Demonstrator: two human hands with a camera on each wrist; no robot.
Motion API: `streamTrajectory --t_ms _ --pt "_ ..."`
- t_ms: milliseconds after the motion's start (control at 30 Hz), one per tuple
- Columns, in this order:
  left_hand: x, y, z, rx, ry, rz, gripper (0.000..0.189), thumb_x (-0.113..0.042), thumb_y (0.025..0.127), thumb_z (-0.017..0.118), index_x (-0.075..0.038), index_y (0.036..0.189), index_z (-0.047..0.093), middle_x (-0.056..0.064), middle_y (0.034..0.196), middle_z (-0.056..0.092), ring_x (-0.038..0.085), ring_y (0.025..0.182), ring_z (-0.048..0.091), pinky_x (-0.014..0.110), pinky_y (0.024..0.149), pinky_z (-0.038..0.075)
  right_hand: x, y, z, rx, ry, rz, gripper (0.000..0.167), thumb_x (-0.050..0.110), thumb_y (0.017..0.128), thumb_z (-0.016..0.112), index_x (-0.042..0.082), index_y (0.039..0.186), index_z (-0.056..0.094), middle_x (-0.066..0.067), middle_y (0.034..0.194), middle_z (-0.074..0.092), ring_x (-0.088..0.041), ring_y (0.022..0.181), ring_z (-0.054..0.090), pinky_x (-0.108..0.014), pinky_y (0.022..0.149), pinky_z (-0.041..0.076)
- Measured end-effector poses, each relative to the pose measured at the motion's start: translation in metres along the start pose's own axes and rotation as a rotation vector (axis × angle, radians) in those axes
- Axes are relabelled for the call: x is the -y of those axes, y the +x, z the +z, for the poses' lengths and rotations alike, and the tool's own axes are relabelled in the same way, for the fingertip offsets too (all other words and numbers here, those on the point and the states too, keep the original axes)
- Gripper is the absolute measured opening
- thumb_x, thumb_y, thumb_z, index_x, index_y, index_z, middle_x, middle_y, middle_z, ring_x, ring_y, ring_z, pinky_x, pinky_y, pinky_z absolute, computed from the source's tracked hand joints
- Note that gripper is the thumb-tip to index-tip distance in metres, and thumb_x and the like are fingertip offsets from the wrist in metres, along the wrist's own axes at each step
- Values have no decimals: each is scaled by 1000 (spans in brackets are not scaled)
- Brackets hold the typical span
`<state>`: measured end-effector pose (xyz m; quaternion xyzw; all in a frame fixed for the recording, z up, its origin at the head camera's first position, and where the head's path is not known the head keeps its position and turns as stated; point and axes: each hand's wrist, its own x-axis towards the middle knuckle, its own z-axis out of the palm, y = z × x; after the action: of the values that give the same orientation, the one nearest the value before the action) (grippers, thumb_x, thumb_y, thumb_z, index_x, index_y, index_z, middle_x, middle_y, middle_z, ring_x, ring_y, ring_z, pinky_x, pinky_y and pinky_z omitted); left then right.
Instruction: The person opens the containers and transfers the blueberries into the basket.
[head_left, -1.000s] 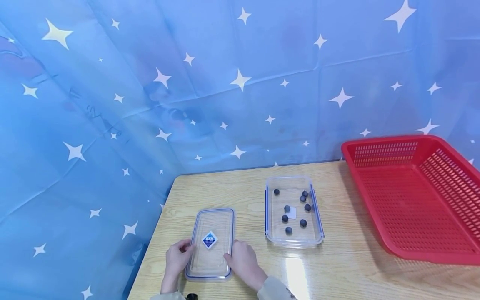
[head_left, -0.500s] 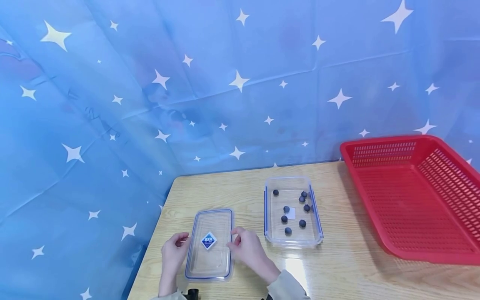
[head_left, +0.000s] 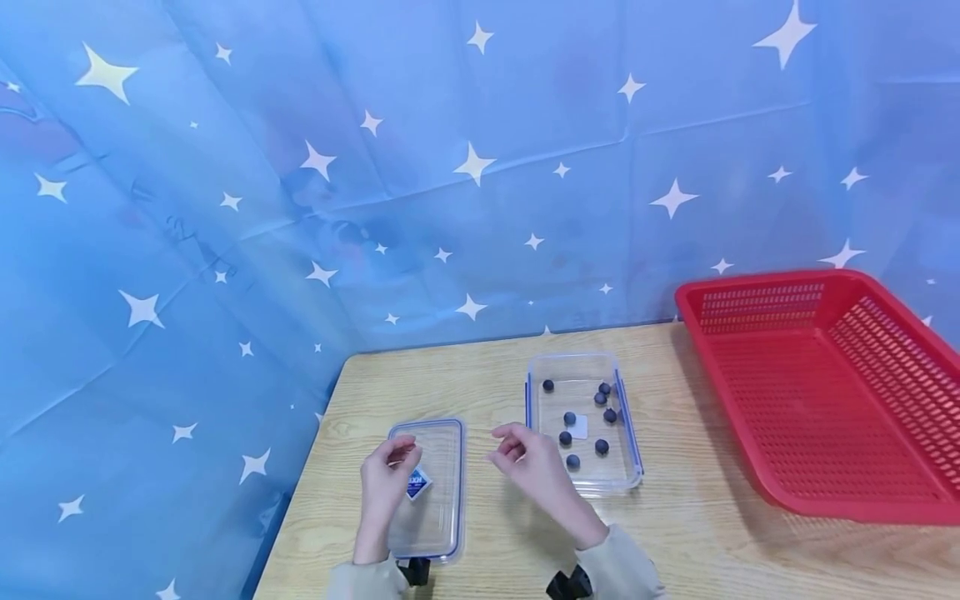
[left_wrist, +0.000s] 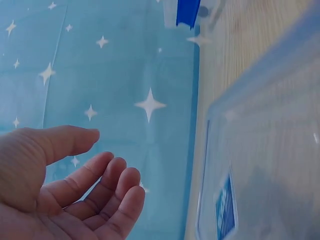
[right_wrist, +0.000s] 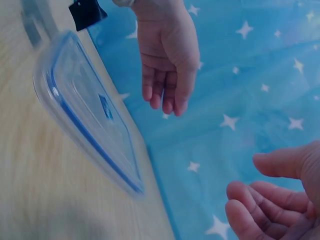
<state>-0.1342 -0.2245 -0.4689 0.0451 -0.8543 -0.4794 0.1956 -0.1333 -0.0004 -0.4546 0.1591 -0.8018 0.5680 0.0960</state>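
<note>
One clear rectangular plastic lid (head_left: pixel 441 504) with a blue rim and a blue-and-white diamond label (head_left: pixel 419 482) lay face up over the pale wood-grain table (head_left: pixel 487 392) (whether a box sat beneath it could not be told). The left hand (head_left: pixel 387 482) hung above the lid, apart from it, fingers loosely bent, thumb spread, nothing held. The right hand (head_left: pixel 538 471) was raised to the lid's right, likewise half-curled and without a hold. One clear plastic box (head_left: pixel 581 368) with blue sides, uncovered, stood right of the lid and farther back, round dark-blue berries (head_left: pixel 610 416) scattered inside. One red perforated plastic basket (head_left: pixel 780 383) stood well right of the lid. Handling, by judgement: lid light, fairly stiff, slippery across its smooth face, best gripped by both long edges.
</note>
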Motion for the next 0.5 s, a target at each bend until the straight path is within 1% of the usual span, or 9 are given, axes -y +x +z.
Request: streamTrajectory --t_ms 167,300,367,500 --pt "-7 3 13 29 -59 14 14 6 78 68 8 92 68 14 81 67 19 72 62 20 65 51 -5 3 -19 -43 -3 2 19 -5 75 72 0 92 66 0 72 62 -11 64 59 -22 60 51" --pt "-17 5 24 67 -104 8 15 7 78 68 9 93 67 16 83 67 21 73 62 20 65 50 -13 6 -33 -72 -17 -17 19 -8 73 72 0 89 66 -1 73 63 -13 65 60 -23 62 52" --pt "-25 5 29 82 -123 4 14 8 78 67 10 93 67 17 83 67 23 74 62 20 65 51 -18 7 -40 -86 -29 -16 20 -9 72 73 -1 88 66 -1 73 63 -12 65 59 -23 61 52" --pt "-50 3 37 115 -154 24 14 12 78 65 12 92 65 23 83 66 28 74 62 22 65 52 -25 7 -52 -101 -50 -2 19 -8 71 73 -1 87 66 -1 74 64 -10 65 58 -22 60 52"
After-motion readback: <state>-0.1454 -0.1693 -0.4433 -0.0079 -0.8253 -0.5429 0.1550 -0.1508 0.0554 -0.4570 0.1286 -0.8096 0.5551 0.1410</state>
